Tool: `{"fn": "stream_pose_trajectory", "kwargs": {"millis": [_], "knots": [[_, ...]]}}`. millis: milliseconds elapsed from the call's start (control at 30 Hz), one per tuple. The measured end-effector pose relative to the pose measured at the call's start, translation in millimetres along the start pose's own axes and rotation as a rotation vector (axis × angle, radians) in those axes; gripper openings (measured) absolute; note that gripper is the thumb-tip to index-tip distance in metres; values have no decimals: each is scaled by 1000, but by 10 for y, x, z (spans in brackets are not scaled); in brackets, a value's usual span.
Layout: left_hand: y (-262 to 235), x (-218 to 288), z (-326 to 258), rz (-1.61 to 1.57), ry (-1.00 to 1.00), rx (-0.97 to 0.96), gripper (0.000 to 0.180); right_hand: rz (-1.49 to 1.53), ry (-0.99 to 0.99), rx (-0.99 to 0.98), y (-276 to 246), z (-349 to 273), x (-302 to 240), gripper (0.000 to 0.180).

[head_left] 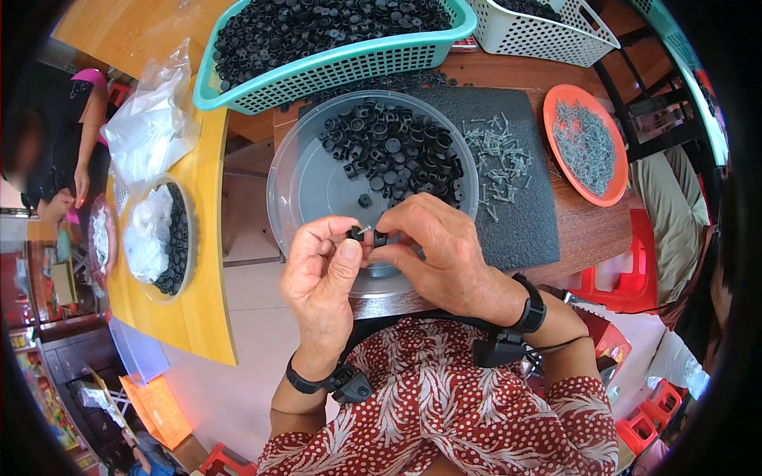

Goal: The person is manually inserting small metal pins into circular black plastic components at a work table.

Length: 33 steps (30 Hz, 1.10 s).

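Observation:
Over the near rim of a clear round plastic basin (279,170), my hands are close together. My left hand (319,278) pinches a small black plastic part (354,233) between thumb and forefinger, and a thin silvery screw (365,229) sticks out beside it. Another small black part (380,238) is in the fingers of my right hand (444,254), which is closed in a pinch. Whether the screw joins the two parts I cannot tell. Behind my hands, many loose black plastic parts (393,147) lie in the basin, heaped toward its far and right sides.
Loose screws (498,163) lie on a dark mat (540,230) right of the basin; an orange dish (553,159) holds more. A teal basket (341,77) of black parts and a white basket (548,44) stand behind. Leftward, a yellow table (210,301) bears a tub (193,238); a person (59,135) is beyond.

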<state>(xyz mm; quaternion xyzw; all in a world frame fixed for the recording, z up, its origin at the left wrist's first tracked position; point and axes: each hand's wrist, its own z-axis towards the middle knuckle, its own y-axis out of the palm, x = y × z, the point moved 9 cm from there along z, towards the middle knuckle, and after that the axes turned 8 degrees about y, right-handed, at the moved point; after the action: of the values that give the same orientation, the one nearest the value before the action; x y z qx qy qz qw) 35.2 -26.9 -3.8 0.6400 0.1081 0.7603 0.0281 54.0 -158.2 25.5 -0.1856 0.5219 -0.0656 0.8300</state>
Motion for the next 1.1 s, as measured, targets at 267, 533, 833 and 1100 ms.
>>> {"fn": "stream_pose_trajectory", "kwargs": {"millis": [267, 533, 833, 1100], "knots": [[23, -66, 4, -187, -11, -28, 22, 246, 179, 16, -55, -54, 108, 20], [-10, 7, -30, -77, -38, 25, 20, 638, 412, -62, 13, -123, 359, 25], [20, 119, -87, 30, -24, -1, 19, 1072, 711, -143, 170, -201, 512, 24], [27, 127, -97, 95, -3, 6, 20, 1051, 682, -141, 169, -191, 509, 23]]}}
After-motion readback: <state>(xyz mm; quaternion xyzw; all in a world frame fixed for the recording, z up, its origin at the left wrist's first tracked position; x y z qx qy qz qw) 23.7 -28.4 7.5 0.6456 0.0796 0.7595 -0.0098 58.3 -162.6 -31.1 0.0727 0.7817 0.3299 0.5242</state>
